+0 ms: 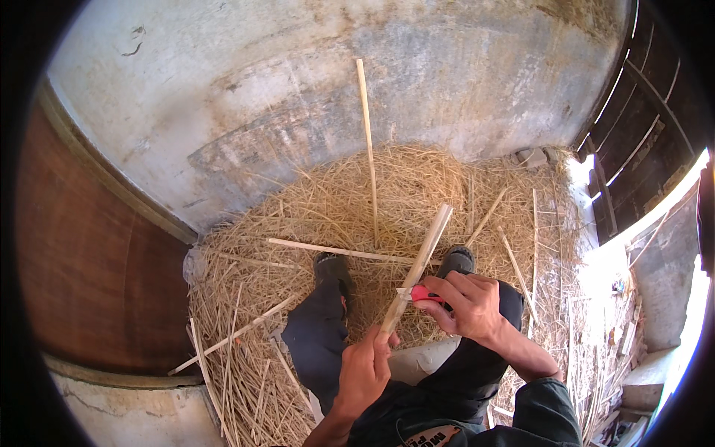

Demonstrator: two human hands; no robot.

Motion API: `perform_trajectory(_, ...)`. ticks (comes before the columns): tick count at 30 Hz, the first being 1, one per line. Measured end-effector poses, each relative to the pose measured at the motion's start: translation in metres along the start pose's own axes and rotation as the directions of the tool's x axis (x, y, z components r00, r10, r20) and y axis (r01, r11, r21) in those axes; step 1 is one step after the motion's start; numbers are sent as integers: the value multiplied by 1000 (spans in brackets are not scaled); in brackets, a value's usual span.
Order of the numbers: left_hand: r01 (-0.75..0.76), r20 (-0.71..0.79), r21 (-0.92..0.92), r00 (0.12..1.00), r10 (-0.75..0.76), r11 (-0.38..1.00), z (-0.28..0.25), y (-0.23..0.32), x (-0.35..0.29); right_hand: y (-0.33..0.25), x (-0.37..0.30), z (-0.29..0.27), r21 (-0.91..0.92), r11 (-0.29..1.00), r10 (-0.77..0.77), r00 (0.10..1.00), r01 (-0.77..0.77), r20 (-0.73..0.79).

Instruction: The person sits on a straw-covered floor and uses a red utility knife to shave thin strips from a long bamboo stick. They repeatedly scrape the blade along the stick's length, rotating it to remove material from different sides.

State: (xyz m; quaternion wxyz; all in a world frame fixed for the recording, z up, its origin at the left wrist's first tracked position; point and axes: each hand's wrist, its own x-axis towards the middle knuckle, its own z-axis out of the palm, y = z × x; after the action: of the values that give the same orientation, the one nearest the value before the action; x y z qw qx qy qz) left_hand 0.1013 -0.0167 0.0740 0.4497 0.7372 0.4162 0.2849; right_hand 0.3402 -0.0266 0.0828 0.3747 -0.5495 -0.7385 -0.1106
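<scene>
My left hand [365, 372] is closed round the lower end of a pale wooden strip [429, 244], which slants up and to the right between my knees. In my right hand [471, 304] is a red utility knife [426, 294], its fingers wrapped round the handle. The knife's short blade lies against the strip's face, around the middle of its length. Part of the knife handle is hidden by my fingers, and the strip's lower end by my left hand.
Straw and shavings [335, 194] cover the floor. One long stick [367, 141] leans on the stained wall [283, 89]; another stick [335, 249] lies across by my boots [333, 270]. A brown door panel [97, 253] stands left, dark boards [648, 119] right. Loose strips [212, 372] lie lower left.
</scene>
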Motion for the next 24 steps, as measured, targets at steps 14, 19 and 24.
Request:
perform_trajectory(14, 327, 206, -240, 937, -281, 914, -4, -41, -38, 55, 21, -50, 108, 897, 441, 884, -428, -153)
perform_trajectory(19, 314, 191, -338, 946, -262, 887, -8, -34, -10, 23, -5, -13, 211, 938, 271, 961, -277, 58)
perform_trajectory(24, 232, 174, -313, 967, -185, 921, -7, -19, 1, 1, -18, 8, 128, 986, 98, 993, -106, 69)
